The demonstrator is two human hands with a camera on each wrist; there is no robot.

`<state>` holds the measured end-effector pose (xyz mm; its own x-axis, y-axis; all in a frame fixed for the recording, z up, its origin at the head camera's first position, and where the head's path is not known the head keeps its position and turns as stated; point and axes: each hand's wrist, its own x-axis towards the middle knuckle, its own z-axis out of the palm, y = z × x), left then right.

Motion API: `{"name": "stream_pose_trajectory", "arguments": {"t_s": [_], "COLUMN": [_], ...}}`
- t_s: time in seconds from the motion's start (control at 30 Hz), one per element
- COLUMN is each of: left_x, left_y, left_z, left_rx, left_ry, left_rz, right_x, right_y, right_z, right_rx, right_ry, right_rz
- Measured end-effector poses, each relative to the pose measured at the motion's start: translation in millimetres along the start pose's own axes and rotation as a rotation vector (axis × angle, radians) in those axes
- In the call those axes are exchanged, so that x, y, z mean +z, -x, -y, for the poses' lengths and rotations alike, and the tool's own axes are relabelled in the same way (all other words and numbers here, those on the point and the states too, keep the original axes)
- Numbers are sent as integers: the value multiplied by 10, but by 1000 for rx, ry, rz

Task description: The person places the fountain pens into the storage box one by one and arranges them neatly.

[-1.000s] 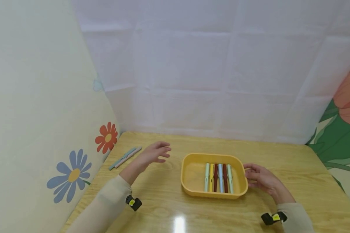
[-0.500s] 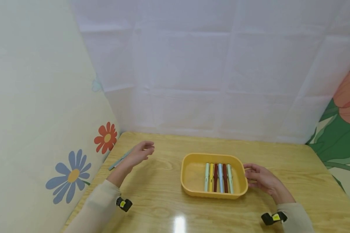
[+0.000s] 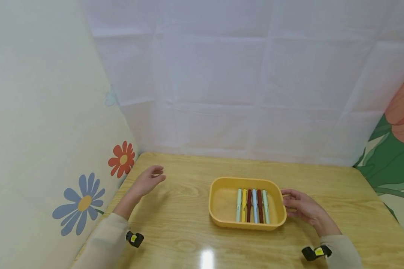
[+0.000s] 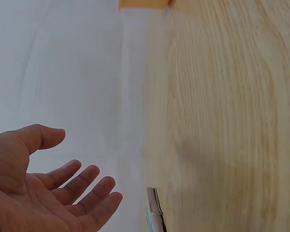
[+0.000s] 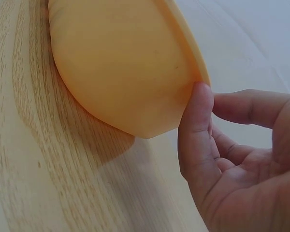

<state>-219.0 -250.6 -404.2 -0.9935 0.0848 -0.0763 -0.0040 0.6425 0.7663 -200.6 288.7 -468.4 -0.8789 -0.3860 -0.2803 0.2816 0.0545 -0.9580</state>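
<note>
A yellow plastic tray sits on the wooden table, with several capped pens side by side in its right half: pale green, yellow, dark red and light blue. At its right end, my right hand pinches the rim between thumb and finger; the right wrist view shows the tray wall close up. My left hand hovers over the table's left side, fingers loosely bent and holding nothing. Beside it in the left wrist view are the ends of a pinkish-grey pen and a teal one, both hidden by the hand in the head view.
The wooden table runs back to a white cloth. A flower-printed panel borders the left side, and another with a large tulip stands at the right. Both wrists carry small black cameras.
My left hand has moved left, away from the tray, and now covers the two loose pens at the left. The right hand and the tray stay where they were.
</note>
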Motion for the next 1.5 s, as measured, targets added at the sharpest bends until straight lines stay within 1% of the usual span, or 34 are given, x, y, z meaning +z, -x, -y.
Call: {"name": "stream_pose_trajectory", "arguments": {"t_s": [0.07,0.3,0.4,0.5,0.57,0.8,0.97,1.1,1.33,1.43,1.5], "left_x": [-11,-55,-74,-82,-87,-96,-68,-31,43,59,65], "left_y": [4,2,2,-1,-5,-52,-98,-115,-128,-133,-141], "left_z": [40,117,161,204,228,286,350,398,413,423,436], "left_rx": [-3,-57,-57,-62,-60,-26,-19,-36,-77,-89,-96], "left_ry": [-2,-15,-22,-33,-56,-195,-295,-358,-478,-513,-520], "left_rz": [-2,9,14,5,-3,-23,-52,-67,-85,-84,-81], "right_x": [-2,-19,-24,-27,-27,-30,-31,-35,-40,-37,-34], "right_y": [0,18,20,21,20,8,4,5,7,11,15], "right_z": [4,9,5,2,0,-6,-11,-12,-9,-10,-7], "right_rx": [-1,-30,-31,-32,-30,-21,-21,-22,-21,-27,-31], "right_ry": [0,-12,-14,-18,-22,-29,-21,-22,-43,-42,-39], "right_rz": [2,46,47,52,52,44,39,42,46,49,49]}}
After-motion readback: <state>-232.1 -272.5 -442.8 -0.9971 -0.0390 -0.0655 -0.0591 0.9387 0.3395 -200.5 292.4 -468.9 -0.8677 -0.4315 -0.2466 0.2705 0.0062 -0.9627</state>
